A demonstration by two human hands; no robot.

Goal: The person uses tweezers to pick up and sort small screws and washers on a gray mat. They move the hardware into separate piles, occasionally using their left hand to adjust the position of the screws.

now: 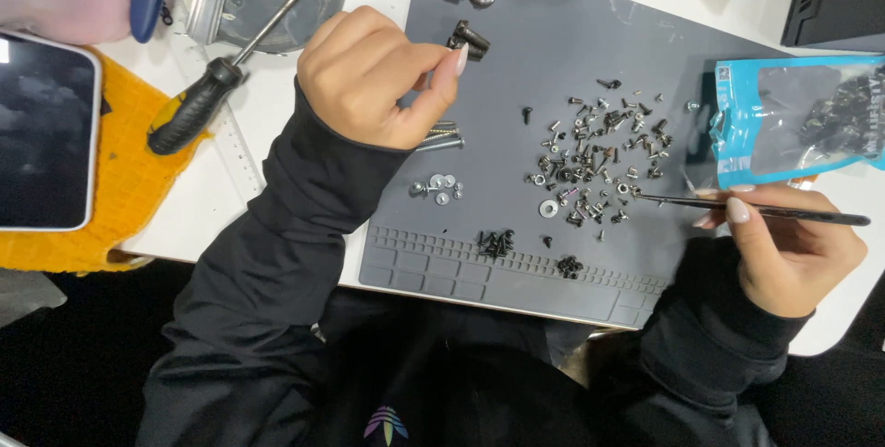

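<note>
Grey mat (516,69): right hand (784,253) pinches tweezers (756,210) below blue pouch (793,120); left hand (369,78) pinched shut.

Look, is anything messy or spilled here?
Yes. A heap of tiny screws and washers lies scattered loose across the grey mat, beside the blue bag. Smaller piles nearby look sorted. The right hand points tweezers at the heap.

- Open grey mat (553,51) is seen between the left hand (373,78) and the screw scatter (595,157).
- Passage rightward is blocked by the blue bag (797,120).
- The left tabletop (267,124) is obstructed by a screwdriver (198,101).
</note>
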